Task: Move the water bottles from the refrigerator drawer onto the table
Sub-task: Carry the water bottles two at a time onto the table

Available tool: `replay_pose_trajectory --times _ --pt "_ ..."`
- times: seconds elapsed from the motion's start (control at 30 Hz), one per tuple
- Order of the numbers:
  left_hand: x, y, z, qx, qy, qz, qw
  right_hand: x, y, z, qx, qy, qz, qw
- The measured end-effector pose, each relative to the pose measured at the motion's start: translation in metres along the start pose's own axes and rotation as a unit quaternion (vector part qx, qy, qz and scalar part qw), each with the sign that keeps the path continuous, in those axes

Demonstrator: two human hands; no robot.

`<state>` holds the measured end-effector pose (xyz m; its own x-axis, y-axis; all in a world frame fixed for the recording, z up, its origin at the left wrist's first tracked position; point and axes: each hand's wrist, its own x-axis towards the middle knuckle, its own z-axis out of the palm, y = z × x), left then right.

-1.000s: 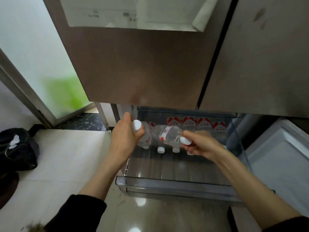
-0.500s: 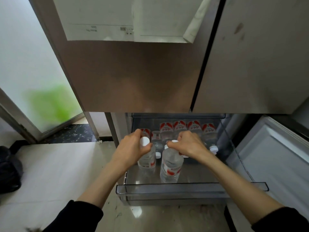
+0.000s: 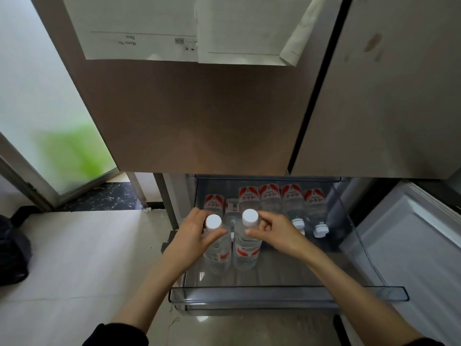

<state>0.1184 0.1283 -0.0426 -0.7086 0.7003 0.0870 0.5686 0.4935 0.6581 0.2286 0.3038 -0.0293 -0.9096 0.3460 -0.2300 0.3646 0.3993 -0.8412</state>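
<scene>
From the head cam, the clear plastic refrigerator drawer (image 3: 287, 294) was pulled out below the brown fridge doors (image 3: 199, 116). Two upright water bottles stood side by side near its front. The left hand (image 3: 192, 236) was curled around the neck of the left bottle (image 3: 217, 253), thumb across the front just under its white cap. The right hand (image 3: 274, 231) had thumb and fingertips pinched on the neck of the right bottle (image 3: 245, 250). Both bottles were clear, ribbed plastic with red-and-white labels; the label writing was too small to read. More bottles (image 3: 291, 203) lay on their sides at the back, caps toward the camera. Papers (image 3: 139, 28) stuck on the door showed upside-down print, "Memo No" and "Date". The floor (image 3: 82, 258) was pale glossy tile.
</scene>
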Motion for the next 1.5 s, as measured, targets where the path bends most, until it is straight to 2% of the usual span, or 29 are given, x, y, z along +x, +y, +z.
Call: replay_pose_trajectory --times 0.03,0.17,0.37,0.53,0.73,0.93,1.03,1.2,1.5 --pt "-0.003 -0.003 -0.001 -0.004 -0.007 -0.005 1.0 -0.001 0.004 0.002 -0.004 0.002 -0.007 1.0" --pt "-0.009 -0.014 -0.003 -0.081 -0.013 -0.015 0.996 0.004 0.017 0.004 -0.033 0.091 -0.036 0.995" --pt "-0.015 -0.017 0.008 -0.209 0.024 -0.068 0.975 0.006 0.021 0.013 0.009 0.057 -0.065 0.996" --pt "-0.017 -0.009 0.017 -0.19 0.102 -0.095 0.972 0.011 0.024 0.017 0.007 0.061 -0.087 0.994" --pt "-0.026 0.001 0.012 -0.146 0.206 -0.102 0.962 0.011 0.013 0.017 -0.008 0.078 -0.157 0.985" --pt "-0.047 0.024 -0.059 -0.174 0.363 -0.103 0.91 0.003 -0.061 0.019 0.026 0.102 -0.285 0.953" --pt "-0.071 0.037 -0.106 -0.16 0.413 -0.086 0.892 -0.009 -0.118 0.029 0.067 0.08 -0.338 0.935" --pt "-0.141 0.03 -0.174 -0.135 0.499 -0.11 0.849 -0.034 -0.19 0.084 0.071 0.012 -0.407 0.91" --pt "-0.364 -0.063 -0.239 -0.047 0.55 -0.24 0.799 -0.114 -0.258 0.303 0.076 -0.164 -0.398 0.899"
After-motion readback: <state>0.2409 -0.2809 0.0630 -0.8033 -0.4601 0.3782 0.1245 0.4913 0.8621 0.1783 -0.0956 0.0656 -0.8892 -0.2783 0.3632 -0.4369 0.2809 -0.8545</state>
